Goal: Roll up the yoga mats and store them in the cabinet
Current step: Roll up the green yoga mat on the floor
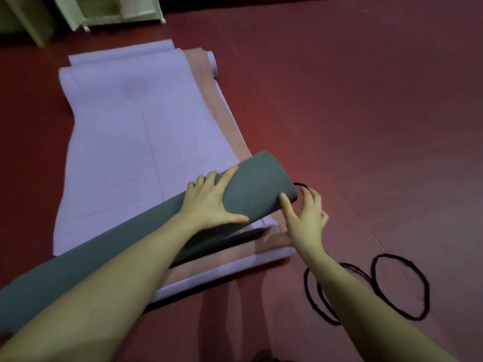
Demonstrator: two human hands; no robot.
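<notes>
left grip (209,202) is clasping the rolled grey yoga mat (258,178), right grip (308,218) pinching a black band (299,184) at its end; cabinet (109,9) standing open.

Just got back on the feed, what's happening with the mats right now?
The left hand grips the rolled grey mat while the right hand holds a black band at its end, seemingly to bind it. A purple mat lies flat over a pink mat. Spare bands lie on the floor; the cabinet stands open.
</notes>
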